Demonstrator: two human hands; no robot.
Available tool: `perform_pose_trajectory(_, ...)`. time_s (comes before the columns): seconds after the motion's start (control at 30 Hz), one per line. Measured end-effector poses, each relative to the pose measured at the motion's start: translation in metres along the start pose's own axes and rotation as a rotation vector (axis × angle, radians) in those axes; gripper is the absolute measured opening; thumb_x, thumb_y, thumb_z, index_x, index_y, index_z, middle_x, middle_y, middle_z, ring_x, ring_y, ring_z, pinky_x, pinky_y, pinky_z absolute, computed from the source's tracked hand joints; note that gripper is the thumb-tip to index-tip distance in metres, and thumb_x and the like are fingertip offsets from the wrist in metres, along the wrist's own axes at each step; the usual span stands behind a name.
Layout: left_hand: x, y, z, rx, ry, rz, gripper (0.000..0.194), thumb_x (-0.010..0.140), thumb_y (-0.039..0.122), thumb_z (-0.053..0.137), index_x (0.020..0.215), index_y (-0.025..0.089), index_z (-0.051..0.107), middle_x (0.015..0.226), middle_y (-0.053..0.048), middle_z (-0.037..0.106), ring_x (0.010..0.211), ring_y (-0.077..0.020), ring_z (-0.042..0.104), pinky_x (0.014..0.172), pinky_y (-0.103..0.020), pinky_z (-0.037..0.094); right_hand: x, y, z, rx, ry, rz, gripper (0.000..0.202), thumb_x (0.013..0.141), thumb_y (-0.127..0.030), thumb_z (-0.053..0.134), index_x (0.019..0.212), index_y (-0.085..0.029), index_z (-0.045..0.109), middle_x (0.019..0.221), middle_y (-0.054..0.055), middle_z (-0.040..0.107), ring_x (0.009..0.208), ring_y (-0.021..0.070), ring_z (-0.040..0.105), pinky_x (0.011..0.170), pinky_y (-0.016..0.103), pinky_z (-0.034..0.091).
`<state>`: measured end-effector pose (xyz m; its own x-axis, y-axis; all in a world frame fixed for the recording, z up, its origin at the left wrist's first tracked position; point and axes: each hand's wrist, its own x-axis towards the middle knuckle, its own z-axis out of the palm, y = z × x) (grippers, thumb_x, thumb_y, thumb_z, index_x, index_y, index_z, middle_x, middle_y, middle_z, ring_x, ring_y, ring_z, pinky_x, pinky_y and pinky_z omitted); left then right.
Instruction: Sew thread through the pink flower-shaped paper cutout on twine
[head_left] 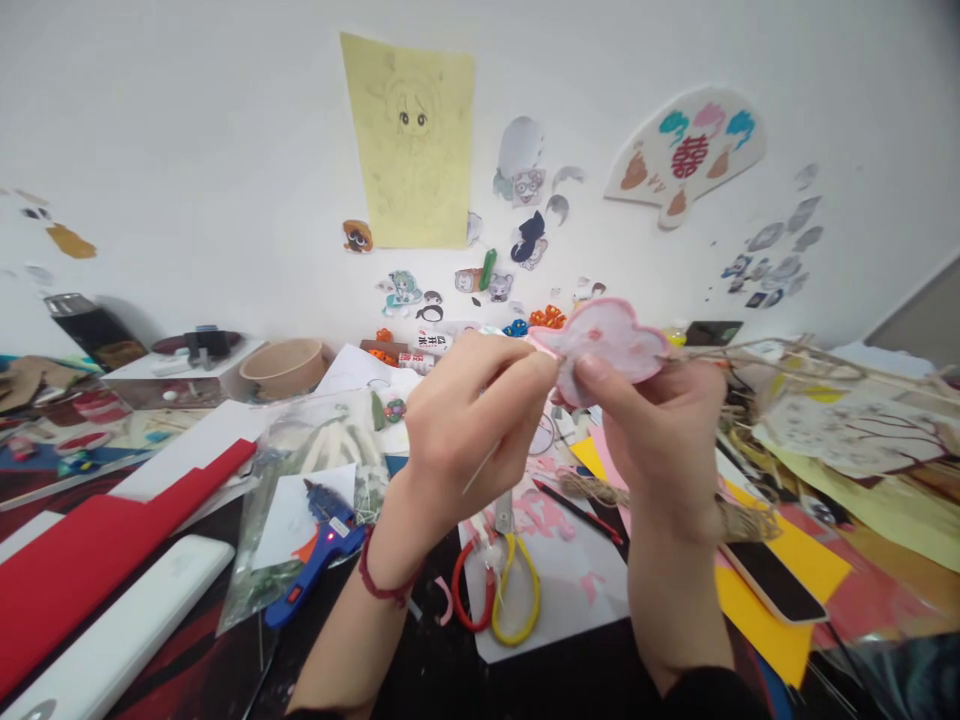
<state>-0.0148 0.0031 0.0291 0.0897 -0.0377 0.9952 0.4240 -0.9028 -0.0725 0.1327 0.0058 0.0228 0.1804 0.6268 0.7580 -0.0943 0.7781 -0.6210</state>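
Hands [469, 420] [660, 430] pinch a pink cutout [604, 345] — lower edge hidden behind both grips, thin stick [480, 468] blurred.

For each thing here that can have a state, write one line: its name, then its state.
Pink paper cutout: held up between both hands.
Left hand: closed in a pinch on the cutout's edge.
Right hand: grip closed on the cutout.
Glue gun: lying flat, red light on.
Scissors: lying on white paper, blades shut.
Phone: lying flat, screen dark.
Bowl: upright.

Both hands [570, 420] raised; fingertips seemingly pinched
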Motion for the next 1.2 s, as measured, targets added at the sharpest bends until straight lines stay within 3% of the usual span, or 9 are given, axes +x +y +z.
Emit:
perform_pose_trajectory(0.13, 0.001, 0.000, -0.001, 0.026, -0.008, 0.019, 0.021, 0.085, -0.004, 0.057, 0.084, 0.016, 0.061, 0.076, -0.002, 0.067, 0.071, -0.0127, 0.060, 0.063, -0.028, 0.050, 0.000, 0.000, 0.003, -0.048, 0.002, -0.088, 0.012, 0.074, -0.019, 0.081, 0.066, -0.021, 0.073, 0.062, -0.002, 0.067, 0.057, 0.0119, 0.063, 0.056, 0.026, 0.057)
perform_pose_trajectory(0.33, 0.003, 0.004, -0.003, 0.028, 0.002, 0.036, 0.018, 0.085, -0.001, 0.059, 0.086, 0.016, 0.061, 0.078, -0.003, 0.069, 0.072, -0.0136, 0.063, 0.064, -0.029, 0.052, -0.003, -0.005, 0.005, -0.192, 0.083, -0.183, 0.017, 0.076, -0.014, 0.078, 0.062, -0.020, 0.072, 0.059, -0.003, 0.067, 0.056, 0.0119, 0.062, 0.054, 0.026, 0.055)
perform_pose_trajectory(0.5, 0.003, 0.006, -0.005, 0.075, -0.061, 0.025, 0.016, 0.085, -0.002, 0.059, 0.083, 0.014, 0.063, 0.078, -0.005, 0.070, 0.073, -0.0143, 0.063, 0.066, -0.029, 0.052, -0.005, -0.008, 0.006, -0.302, 0.121, -0.233, 0.019, 0.075, -0.015, 0.078, 0.059, -0.020, 0.069, 0.059, -0.003, 0.065, 0.057, 0.0133, 0.062, 0.059, 0.030, 0.056)
perform_pose_trajectory(1.0, 0.002, 0.007, -0.004, 0.123, -0.028, 0.040, 0.019, 0.083, -0.003, 0.060, 0.082, 0.016, 0.060, 0.077, -0.002, 0.067, 0.071, -0.0121, 0.060, 0.068, -0.028, 0.052, -0.008, -0.015, 0.007, -0.435, 0.083, -0.377, 0.017, 0.079, -0.014, 0.077, 0.067, -0.025, 0.070, 0.058, -0.006, 0.065, 0.055, 0.0127, 0.061, 0.056, 0.030, 0.053)
perform_pose_trajectory(1.2, 0.003, 0.011, -0.004, 0.222, -0.035, 0.084, 0.019, 0.081, -0.005, 0.063, 0.082, 0.014, 0.062, 0.073, -0.004, 0.065, 0.069, -0.0130, 0.058, 0.064, -0.027, 0.051, -0.010, -0.018, 0.008, -0.479, 0.047, -0.450, 0.025, 0.081, -0.006, 0.073, 0.090, -0.029, 0.077, 0.070, -0.005, 0.072, 0.076, 0.0159, 0.070, 0.073, 0.033, 0.057)
